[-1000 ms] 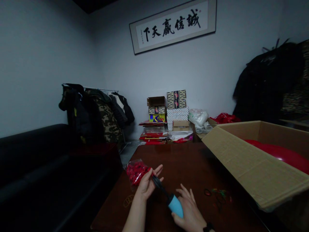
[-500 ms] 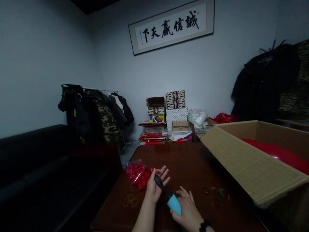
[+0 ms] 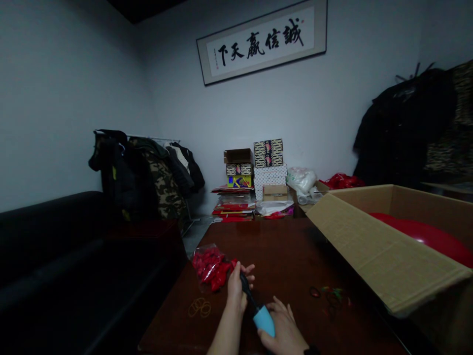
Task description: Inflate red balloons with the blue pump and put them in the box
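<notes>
A balloon hand pump with a light-blue body [image 3: 264, 320] and a dark nozzle end lies between my hands, tilted away to the left. My right hand [image 3: 284, 326] is closed round the blue body, its fingers partly hidden behind it. At the dark end, my left hand [image 3: 235, 288] grips with the thumb on top and the fingers curling behind. A bit of red shows by the left thumb; whether it is in the hand cannot be made out. Just beyond is a clear bag of red balloons [image 3: 210, 266]. Yellow rubber bands [image 3: 199, 307] lie left of my left forearm.
The brown table [image 3: 273, 241] carries small coloured bits [image 3: 332, 294] and a dark ring [image 3: 315, 292] at right. An open cardboard box [image 3: 380, 256] with a red balloon [image 3: 421, 234] stands on the right. Stacked boxes [image 3: 269, 180] are behind the table, a black sofa [image 3: 74, 276] on the left.
My left hand's spread fingers have curled in round the dark end of the pump. The pump and my right hand have shifted slightly left.
</notes>
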### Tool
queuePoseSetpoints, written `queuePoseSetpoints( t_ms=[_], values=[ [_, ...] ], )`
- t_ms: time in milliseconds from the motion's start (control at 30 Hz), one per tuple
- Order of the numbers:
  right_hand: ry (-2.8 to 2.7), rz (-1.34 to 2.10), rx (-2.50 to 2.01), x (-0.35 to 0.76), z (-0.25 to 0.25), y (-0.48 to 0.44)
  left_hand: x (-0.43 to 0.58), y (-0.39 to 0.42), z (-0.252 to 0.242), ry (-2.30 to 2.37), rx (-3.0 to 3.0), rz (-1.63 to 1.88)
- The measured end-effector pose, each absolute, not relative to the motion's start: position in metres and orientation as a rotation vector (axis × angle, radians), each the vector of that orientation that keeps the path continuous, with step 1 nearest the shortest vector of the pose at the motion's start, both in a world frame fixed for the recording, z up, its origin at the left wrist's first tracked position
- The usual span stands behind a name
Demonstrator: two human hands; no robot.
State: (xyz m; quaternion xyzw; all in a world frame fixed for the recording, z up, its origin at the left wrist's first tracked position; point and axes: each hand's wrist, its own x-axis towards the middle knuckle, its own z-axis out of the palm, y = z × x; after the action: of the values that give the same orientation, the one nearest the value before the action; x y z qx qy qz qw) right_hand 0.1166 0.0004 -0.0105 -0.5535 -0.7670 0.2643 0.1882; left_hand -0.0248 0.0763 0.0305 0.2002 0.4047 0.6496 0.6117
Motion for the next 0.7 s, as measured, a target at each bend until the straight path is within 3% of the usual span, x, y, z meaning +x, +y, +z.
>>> queuePoseSetpoints(
  t_ms=[700],
  values=[
    [-2.192, 0.549, -1.689, 0.128, -0.021, -0.024, -0.069, 0.107, 0.047, 0.741, 0.324, 1.595]
  ],
)
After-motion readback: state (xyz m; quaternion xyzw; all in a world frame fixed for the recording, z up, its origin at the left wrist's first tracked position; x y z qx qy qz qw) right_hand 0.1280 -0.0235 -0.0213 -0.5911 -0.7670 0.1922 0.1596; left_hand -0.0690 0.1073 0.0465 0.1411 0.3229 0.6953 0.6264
